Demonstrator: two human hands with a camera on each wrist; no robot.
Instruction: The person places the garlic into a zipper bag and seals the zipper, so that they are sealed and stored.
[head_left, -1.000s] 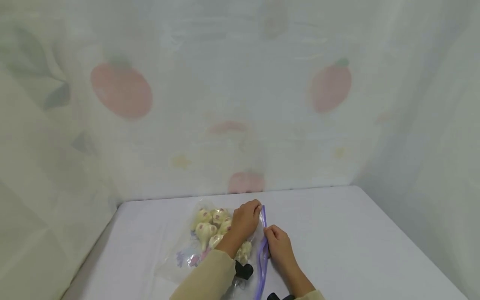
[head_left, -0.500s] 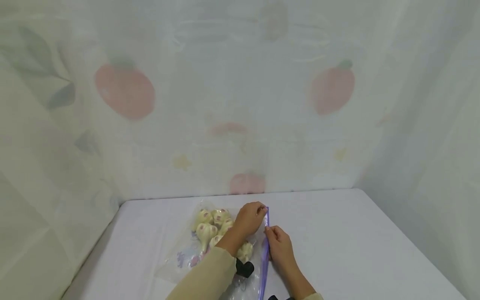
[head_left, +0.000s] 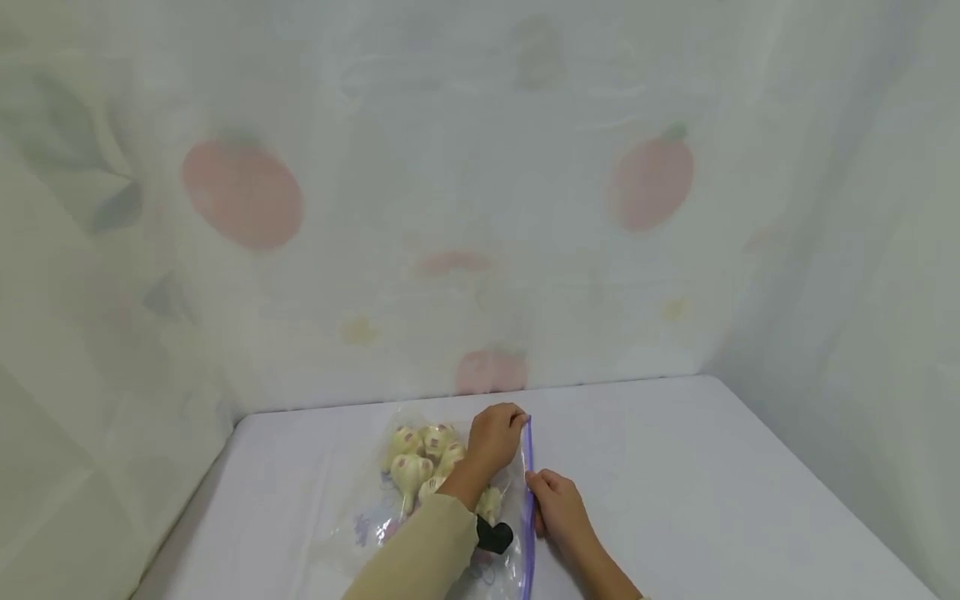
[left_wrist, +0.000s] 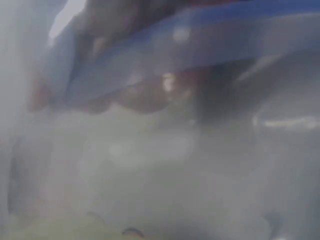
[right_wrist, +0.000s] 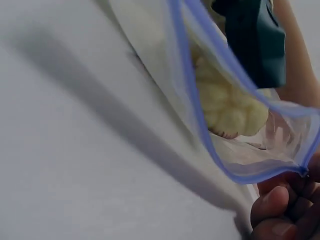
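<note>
A clear zip bag (head_left: 512,500) lies on the white table, its purple zip strip (head_left: 529,542) running along the right side. Several whitish garlic bulbs (head_left: 410,473) are inside it. My left hand (head_left: 495,435) reaches over the bag and pinches the strip at its far end. Partway down the strip, the thumb and curled fingers of my right hand (head_left: 557,507) pinch it. The right wrist view shows the mouth gaping, with one garlic bulb (right_wrist: 227,107) inside, and fingers (right_wrist: 275,205) at the strip's corner. Blurred plastic and a bluish zip strip (left_wrist: 165,50) fill the left wrist view.
The white table (head_left: 675,483) extends to the right of the bag. Pale fabric curtain (head_left: 480,208) with fruit prints stands behind and at both sides. A dark wrist mount (head_left: 495,536) on the left arm hangs over the bag's near part.
My right hand has slid a little toward me along the zip strip. The strip, wavy and parted a second ago, now looks straighter. The left hand stays at the far end, shifted only slightly.
</note>
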